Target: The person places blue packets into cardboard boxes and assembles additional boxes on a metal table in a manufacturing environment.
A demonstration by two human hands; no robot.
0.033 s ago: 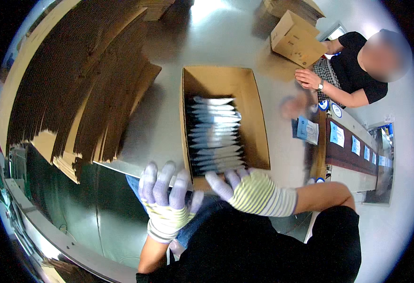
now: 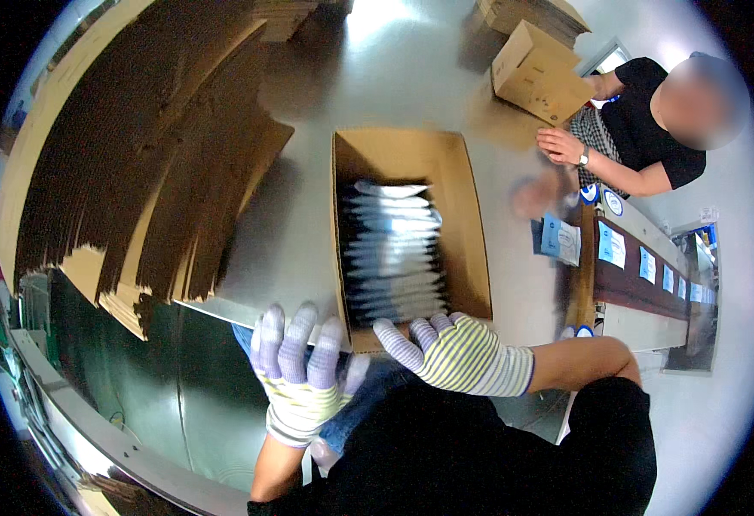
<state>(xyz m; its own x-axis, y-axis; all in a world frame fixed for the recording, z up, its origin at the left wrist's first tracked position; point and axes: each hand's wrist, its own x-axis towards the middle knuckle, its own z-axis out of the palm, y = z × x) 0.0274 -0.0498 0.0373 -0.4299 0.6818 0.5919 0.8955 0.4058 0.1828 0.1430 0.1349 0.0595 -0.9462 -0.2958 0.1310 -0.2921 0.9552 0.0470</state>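
Observation:
An open cardboard box point(image 2: 470, 232) stands on the metal table in front of me. Inside it, several white and blue flat packets point(image 2: 394, 258) stand in a tight row, a little blurred. My right hand point(image 2: 463, 353), in a striped knit glove, has its fingers bent over the box's near rim. Just left of the near left corner is my left hand point(image 2: 298, 370), gloved alike. Its fingers are stretched out and spread, with nothing visible in them; whether a fingertip touches the box I cannot tell.
Flattened cartons point(image 2: 145, 155) stand packed at the left. On the right, a conveyor point(image 2: 639, 292) carries blue and white packets point(image 2: 613, 247), with another packet point(image 2: 560, 240) at its near end. A co-worker point(image 2: 643, 129) handles a cardboard box point(image 2: 539, 73) at the far right.
The box with its packets has shifted slightly toward me. My right hand stays at its near rim, and my left hand has barely moved.

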